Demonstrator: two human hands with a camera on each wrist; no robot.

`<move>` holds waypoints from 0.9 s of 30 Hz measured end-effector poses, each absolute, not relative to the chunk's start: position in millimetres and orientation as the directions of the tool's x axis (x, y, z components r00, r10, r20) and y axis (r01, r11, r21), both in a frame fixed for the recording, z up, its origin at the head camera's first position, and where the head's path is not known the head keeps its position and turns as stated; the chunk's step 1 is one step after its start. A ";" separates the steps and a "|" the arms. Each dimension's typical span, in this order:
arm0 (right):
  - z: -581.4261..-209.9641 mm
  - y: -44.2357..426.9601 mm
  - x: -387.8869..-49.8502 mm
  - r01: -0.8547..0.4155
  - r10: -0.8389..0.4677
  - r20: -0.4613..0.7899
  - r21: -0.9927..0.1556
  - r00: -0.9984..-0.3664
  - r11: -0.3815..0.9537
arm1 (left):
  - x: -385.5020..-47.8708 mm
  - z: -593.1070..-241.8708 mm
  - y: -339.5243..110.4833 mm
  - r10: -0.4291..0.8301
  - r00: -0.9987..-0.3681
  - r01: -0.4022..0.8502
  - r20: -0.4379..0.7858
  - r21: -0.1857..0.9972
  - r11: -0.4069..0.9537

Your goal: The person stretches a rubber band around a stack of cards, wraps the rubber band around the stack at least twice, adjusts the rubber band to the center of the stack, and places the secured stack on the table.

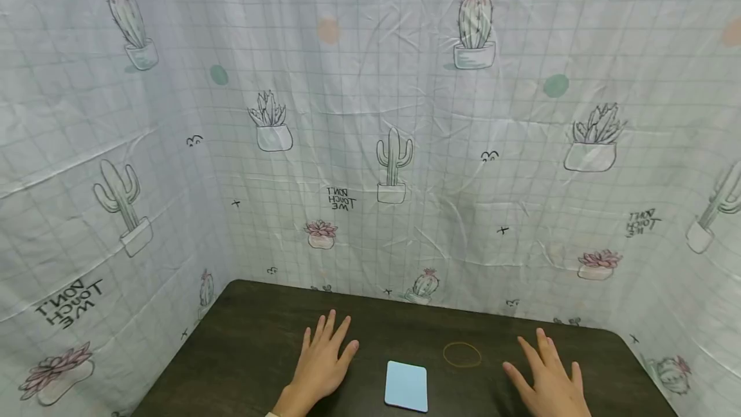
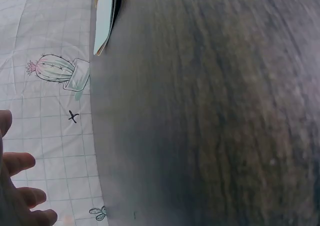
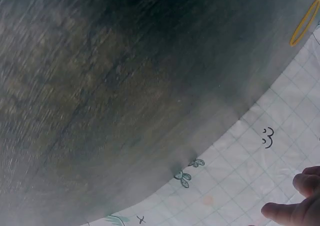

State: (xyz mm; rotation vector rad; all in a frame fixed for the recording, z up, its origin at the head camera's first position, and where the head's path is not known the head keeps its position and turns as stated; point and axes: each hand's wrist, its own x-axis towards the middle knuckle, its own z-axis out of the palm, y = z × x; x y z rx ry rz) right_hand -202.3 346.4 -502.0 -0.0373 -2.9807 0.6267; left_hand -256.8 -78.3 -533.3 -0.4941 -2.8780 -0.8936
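A light blue rectangular pad or booklet (image 1: 406,386) lies on the dark table between the two hands. In the left wrist view the same booklet (image 2: 104,20) shows at the top, its edge looking layered. Beyond it to the right lies a thin yellow rubber band (image 1: 462,354), a loose loop; the right wrist view catches the band (image 3: 305,23) at its upper right. My left hand (image 1: 321,362) is left of the booklet, fingers spread, holding nothing. My right hand (image 1: 547,378) is right of the band, fingers apart, holding nothing.
The dark wood-grain table (image 1: 260,320) has rounded far corners. A white cloth (image 1: 359,243) printed with cacti and grid lines hangs behind it and along both sides.
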 end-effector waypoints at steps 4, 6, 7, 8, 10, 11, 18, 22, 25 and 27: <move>-503.6 348.0 -204.0 0.044 0.055 0.019 -0.386 -0.998 0.921 | -255.7 -534.3 -76.5 0.288 -0.945 0.323 0.153 0.567 0.758; -504.2 348.2 -205.2 0.058 0.059 -0.009 -0.378 -0.998 0.924 | -255.5 -534.6 -75.0 0.290 -0.947 0.315 0.139 0.588 0.745; -504.0 347.5 -206.0 0.065 0.064 -0.017 -0.374 -0.998 0.925 | -255.6 -534.5 -73.9 0.291 -0.947 0.312 0.135 0.601 0.736; -503.9 347.1 -207.0 0.068 0.065 -0.020 -0.365 -0.998 0.928 | -255.7 -534.3 -72.6 0.291 -0.947 0.309 0.133 0.613 0.727; -503.8 345.6 -209.2 0.059 0.059 -0.009 -0.351 -0.998 0.934 | -256.1 -533.4 -69.0 0.290 -0.948 0.304 0.131 0.639 0.706; -503.3 344.5 -210.9 0.054 0.056 -0.005 -0.356 -0.998 0.933 | -256.4 -532.8 -66.5 0.288 -0.949 0.301 0.130 0.653 0.695; -503.4 336.7 -222.5 0.072 0.065 -0.031 -0.450 -0.997 0.890 | -256.2 -531.2 -44.3 0.288 -0.951 0.274 0.111 0.732 0.623; -507.8 332.7 -225.8 0.087 0.073 -0.048 -0.463 -0.996 0.882 | -255.2 -533.7 -32.4 0.300 -0.951 0.246 0.074 0.767 0.592; -509.5 328.6 -227.7 0.089 0.076 -0.047 -0.472 -0.996 0.877 | -253.9 -535.8 -24.8 0.311 -0.949 0.227 0.048 0.788 0.572; -509.2 325.1 -228.9 0.086 0.075 -0.043 -0.483 -0.996 0.872 | -253.2 -537.3 -20.5 0.314 -0.949 0.221 0.038 0.791 0.570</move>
